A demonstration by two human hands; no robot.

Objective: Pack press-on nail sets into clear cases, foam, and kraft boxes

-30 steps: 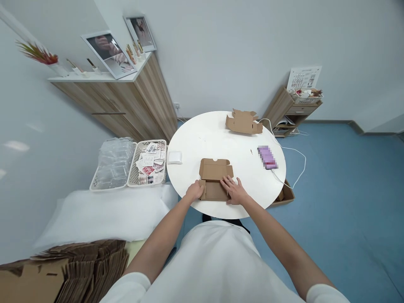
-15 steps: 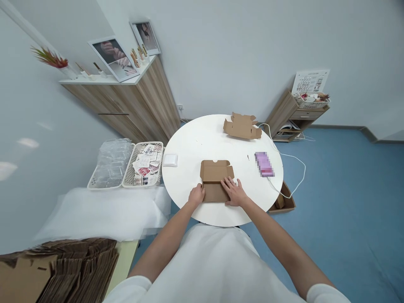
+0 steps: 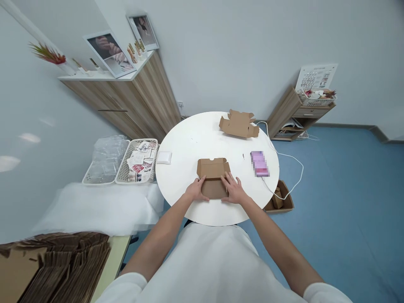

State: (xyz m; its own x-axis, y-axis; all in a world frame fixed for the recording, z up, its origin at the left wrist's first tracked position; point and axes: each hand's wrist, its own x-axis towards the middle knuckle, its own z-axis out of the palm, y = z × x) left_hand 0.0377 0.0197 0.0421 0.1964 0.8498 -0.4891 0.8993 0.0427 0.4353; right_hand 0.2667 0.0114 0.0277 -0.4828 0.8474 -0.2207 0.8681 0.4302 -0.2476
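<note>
A small brown cardboard box (image 3: 215, 189) with its lid flap raised lies near the front edge of the round white table (image 3: 179, 185). My left hand (image 3: 196, 189) grips its left side, thumb along the front edge. On the right side, my right hand (image 3: 234, 190) holds the box with its fingers over the side wall and thumb at the front corner. Between my hands the box's shallow base shows, and the lid (image 3: 214, 168) leans away toward the back of the table.
An unfolded cardboard box (image 3: 239, 124) lies at the table's back. A purple phone (image 3: 260, 163) with a white cable sits to the right, a white packet (image 3: 164, 158) to the left. Baskets (image 3: 118, 172) and stacked flat cardboard (image 3: 63, 269) are at left; an open carton (image 3: 286, 204) stands on the floor.
My left hand has opened its grip wider, with its thumb now along the box's front edge. My right hand has shifted from the base onto the right side. The whole view has shifted slightly.
</note>
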